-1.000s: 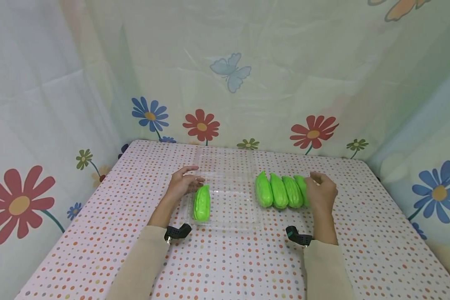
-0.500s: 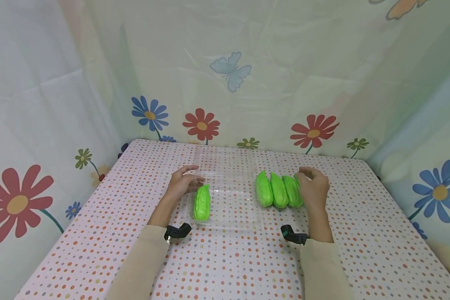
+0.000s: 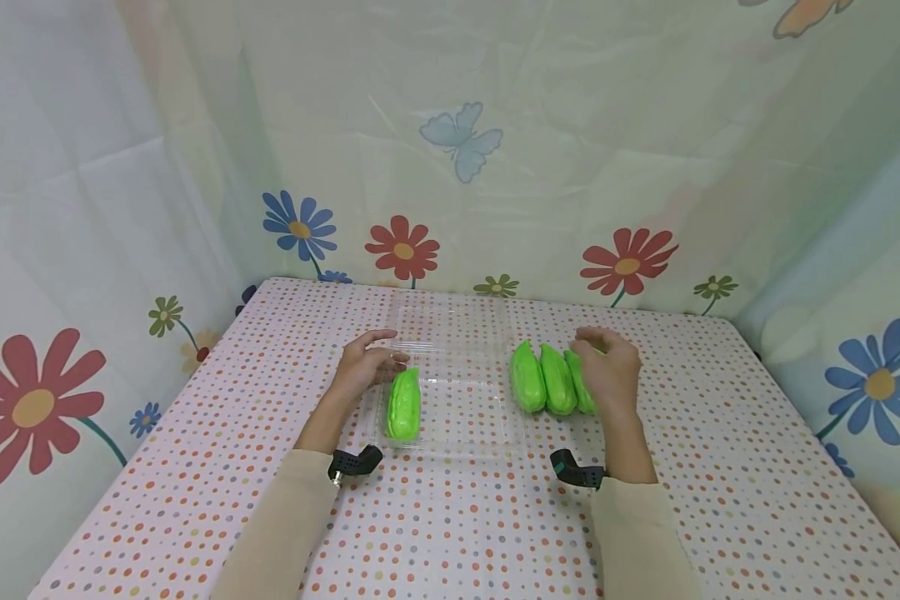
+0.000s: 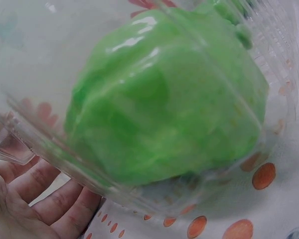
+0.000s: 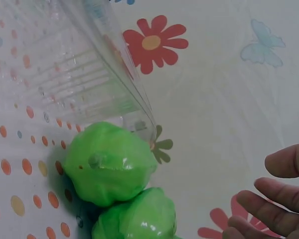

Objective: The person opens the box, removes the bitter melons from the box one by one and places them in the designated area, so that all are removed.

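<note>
A clear plastic clamshell box (image 3: 461, 421) lies open, its lid (image 3: 450, 323) folded toward the back. One bright green, ridged bitter melon (image 3: 403, 406) sits at the left of its base. At the box's left edge, beside the hinge, rests my left hand (image 3: 362, 364); the left wrist view shows its relaxed fingers (image 4: 57, 201) against the outside of the clear wall. More bitter melons (image 3: 558, 382) stand in a row right of the box. My right hand (image 3: 611, 371) overlaps the row's right end in the head view and hides part of it. Its fingers (image 5: 271, 211) are spread with nothing between them.
A white tablecloth with coloured dots (image 3: 435, 533) covers the table. Pale curtains printed with flowers and a butterfly (image 3: 462, 142) hang behind it and at both sides. Each wrist carries a small black camera mount (image 3: 577, 471).
My right hand has moved left along the row of bitter melons, covering more of the right end. My left hand, the box and the melon inside have stayed in place.
</note>
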### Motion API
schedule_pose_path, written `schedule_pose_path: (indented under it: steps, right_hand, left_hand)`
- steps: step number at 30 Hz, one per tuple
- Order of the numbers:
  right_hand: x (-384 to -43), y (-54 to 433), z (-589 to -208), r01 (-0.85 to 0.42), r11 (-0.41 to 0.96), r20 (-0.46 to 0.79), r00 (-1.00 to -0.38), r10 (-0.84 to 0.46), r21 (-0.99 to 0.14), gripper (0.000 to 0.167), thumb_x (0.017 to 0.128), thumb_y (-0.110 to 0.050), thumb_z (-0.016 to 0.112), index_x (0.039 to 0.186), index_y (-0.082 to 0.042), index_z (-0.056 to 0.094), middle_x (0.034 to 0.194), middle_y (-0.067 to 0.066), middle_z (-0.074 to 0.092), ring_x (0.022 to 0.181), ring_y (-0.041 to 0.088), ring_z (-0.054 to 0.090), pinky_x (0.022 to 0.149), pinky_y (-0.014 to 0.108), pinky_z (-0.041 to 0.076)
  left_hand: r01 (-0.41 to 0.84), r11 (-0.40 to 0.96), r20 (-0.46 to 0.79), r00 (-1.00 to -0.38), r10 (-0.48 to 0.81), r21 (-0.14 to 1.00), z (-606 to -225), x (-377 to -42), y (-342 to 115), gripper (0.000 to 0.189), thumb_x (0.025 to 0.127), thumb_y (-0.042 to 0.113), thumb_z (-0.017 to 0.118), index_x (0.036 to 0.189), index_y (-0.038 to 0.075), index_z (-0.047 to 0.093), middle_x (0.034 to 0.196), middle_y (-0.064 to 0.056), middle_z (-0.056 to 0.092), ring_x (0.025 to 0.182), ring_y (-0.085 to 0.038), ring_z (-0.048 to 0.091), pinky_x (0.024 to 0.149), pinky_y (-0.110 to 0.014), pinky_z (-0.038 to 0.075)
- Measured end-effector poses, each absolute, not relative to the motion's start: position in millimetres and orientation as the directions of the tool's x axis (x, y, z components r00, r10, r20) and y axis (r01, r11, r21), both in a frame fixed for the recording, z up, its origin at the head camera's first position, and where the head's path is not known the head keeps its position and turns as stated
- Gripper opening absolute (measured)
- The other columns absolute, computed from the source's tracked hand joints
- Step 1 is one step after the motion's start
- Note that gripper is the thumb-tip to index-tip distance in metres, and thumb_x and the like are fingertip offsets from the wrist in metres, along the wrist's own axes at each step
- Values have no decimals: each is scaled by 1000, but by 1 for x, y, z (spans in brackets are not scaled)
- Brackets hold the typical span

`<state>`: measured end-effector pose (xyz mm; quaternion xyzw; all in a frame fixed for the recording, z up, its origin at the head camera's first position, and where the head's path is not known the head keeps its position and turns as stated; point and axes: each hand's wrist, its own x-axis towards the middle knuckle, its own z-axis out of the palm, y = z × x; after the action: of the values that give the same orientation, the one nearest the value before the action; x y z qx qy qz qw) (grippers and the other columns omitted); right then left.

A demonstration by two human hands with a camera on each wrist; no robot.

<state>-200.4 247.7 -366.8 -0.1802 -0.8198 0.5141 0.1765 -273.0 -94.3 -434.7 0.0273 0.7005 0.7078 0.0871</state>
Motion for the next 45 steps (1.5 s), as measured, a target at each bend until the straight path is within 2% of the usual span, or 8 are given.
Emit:
schedule_pose_path:
  steps: [10,21,26,37,45]
  right_hand:
    - [-200,232,-364,51,456,151,-905,397,-889,34,98,-19,61,127,-2,67,132,16,65,133,32,52,107,49,41]
    - [-202,209,-367,-59,491,209,-944,256,-869,33,98,-15,62,128,0,65,128,18,66,125,32,57,103,48,47]
    - [-201,202,-368,-77,509,220,-948,228,-858,32,97,-14,63,126,0,66,127,18,66,124,32,58,103,47,48]
    - [-201,188,-368,-119,495,232,-957,173,-860,35,95,-15,65,126,-1,66,126,16,67,123,30,59,102,44,49]
    - [-199,177,-367,-165,508,258,-959,118,-845,34,94,-14,65,126,-1,66,126,17,67,122,30,60,100,44,51]
  left_hand:
    - [-90,10,-91,-983,160,996,-437,-272,-95,48,98,8,51,146,7,51,119,-25,71,107,-36,71,79,-31,58]
    - [-111,21,-113,-976,187,994,-422,-265,-95,47,99,4,49,145,6,50,124,-31,66,115,-44,66,90,-44,57]
    - [-99,26,-102,-978,184,995,-406,-253,-93,46,98,3,49,143,5,52,122,-31,67,113,-43,67,89,-41,58]
    - [-105,14,-106,-978,181,994,-404,-253,-93,50,93,-2,49,142,5,53,122,-31,67,112,-44,67,86,-40,58]
    - [-102,19,-104,-978,180,995,-402,-253,-93,49,94,-1,49,143,5,53,122,-31,67,112,-43,67,83,-36,58]
